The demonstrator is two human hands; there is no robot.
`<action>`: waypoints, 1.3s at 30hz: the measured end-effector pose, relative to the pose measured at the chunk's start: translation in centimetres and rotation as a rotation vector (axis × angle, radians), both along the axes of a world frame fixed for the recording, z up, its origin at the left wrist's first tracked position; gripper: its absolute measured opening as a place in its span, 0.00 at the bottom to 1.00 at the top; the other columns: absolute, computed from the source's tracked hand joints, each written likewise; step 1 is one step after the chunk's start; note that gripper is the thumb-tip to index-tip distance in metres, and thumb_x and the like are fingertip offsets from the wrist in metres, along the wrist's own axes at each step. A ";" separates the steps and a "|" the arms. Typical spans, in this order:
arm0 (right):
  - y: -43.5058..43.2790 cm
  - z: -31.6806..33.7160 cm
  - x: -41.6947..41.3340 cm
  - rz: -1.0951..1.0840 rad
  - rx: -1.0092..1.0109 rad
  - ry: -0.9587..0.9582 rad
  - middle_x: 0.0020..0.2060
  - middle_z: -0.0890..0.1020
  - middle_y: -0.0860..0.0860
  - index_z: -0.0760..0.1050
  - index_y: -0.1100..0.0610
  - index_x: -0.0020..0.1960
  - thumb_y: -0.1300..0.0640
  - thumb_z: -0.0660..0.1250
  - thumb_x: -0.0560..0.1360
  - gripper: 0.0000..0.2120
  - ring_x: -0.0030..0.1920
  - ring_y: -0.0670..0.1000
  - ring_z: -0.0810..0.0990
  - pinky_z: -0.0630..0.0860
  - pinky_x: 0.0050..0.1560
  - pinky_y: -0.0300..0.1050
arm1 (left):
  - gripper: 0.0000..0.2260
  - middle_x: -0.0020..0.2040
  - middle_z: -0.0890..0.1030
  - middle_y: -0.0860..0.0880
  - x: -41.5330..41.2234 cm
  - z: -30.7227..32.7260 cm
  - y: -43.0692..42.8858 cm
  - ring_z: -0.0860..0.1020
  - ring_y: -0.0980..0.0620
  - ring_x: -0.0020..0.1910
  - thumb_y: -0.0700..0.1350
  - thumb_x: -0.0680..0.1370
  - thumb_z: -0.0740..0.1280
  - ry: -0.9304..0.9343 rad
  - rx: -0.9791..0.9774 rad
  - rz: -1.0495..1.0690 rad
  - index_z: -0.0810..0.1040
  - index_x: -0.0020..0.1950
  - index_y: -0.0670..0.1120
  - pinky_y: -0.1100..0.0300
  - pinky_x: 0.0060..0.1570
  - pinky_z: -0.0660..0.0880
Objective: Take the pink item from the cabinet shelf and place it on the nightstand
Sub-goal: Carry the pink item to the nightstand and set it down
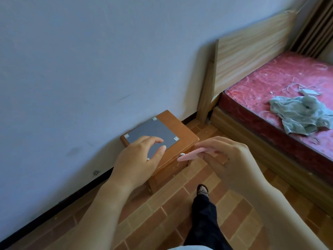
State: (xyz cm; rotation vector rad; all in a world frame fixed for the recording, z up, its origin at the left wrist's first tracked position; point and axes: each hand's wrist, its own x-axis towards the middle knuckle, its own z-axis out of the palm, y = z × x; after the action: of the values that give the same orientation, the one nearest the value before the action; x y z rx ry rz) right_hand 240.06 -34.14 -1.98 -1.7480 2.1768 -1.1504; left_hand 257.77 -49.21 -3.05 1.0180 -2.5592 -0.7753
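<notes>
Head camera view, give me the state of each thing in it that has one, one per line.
Pink item: held in the right hand, not yet set down.
Left hand: open, empty, fingers spread above the nightstand.
Nightstand: upright against the wall, grey panel flat on top.
Grey-green cloth: crumpled on the bed.

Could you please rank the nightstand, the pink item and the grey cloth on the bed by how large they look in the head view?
1. nightstand
2. grey cloth
3. pink item

The nightstand and cloth look close in size.
</notes>
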 end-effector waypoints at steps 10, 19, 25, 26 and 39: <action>-16.0 -2.3 -18.0 0.141 0.034 -0.019 0.43 0.82 0.43 0.79 0.49 0.50 0.58 0.70 0.72 0.08 0.42 0.42 0.79 0.76 0.40 0.41 | 0.15 0.59 0.72 0.62 -16.0 -1.9 -11.8 0.69 0.65 0.54 0.58 0.77 0.56 -0.068 0.038 0.132 0.72 0.61 0.58 0.65 0.51 0.67; -26.1 -5.6 -29.4 0.238 0.091 -0.049 0.42 0.82 0.44 0.80 0.51 0.48 0.56 0.70 0.72 0.06 0.42 0.45 0.79 0.77 0.39 0.45 | 0.16 0.61 0.73 0.62 -27.0 -4.4 -18.1 0.72 0.61 0.59 0.60 0.76 0.55 -0.152 0.077 0.134 0.72 0.61 0.59 0.63 0.54 0.70; -31.3 -10.8 -30.5 0.333 0.208 -0.132 0.42 0.82 0.43 0.80 0.52 0.49 0.57 0.70 0.71 0.06 0.42 0.44 0.79 0.76 0.42 0.42 | 0.17 0.63 0.73 0.59 -27.2 -7.9 -22.0 0.72 0.58 0.60 0.59 0.77 0.54 -0.259 0.131 0.166 0.71 0.62 0.56 0.61 0.56 0.70; -32.1 -11.7 -30.4 0.335 0.219 -0.149 0.42 0.81 0.42 0.80 0.52 0.48 0.57 0.70 0.71 0.06 0.42 0.43 0.79 0.76 0.42 0.40 | 0.17 0.63 0.73 0.59 -27.1 -8.6 -22.9 0.73 0.58 0.59 0.59 0.77 0.54 -0.280 0.135 0.167 0.71 0.63 0.56 0.62 0.55 0.69; -42.7 -26.4 -32.2 0.303 0.404 -0.131 0.42 0.82 0.44 0.80 0.51 0.47 0.58 0.69 0.71 0.06 0.41 0.41 0.78 0.77 0.42 0.37 | 0.18 0.65 0.70 0.52 -28.0 -25.2 -33.2 0.73 0.51 0.60 0.57 0.78 0.55 -0.467 0.194 0.107 0.68 0.66 0.52 0.54 0.55 0.73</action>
State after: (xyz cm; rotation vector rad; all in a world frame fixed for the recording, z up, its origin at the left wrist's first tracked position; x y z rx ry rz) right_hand 207.83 -76.84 -28.36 -1.6885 1.8270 -0.6761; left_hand 229.81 -82.41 -28.25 1.5429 -2.8130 -0.8519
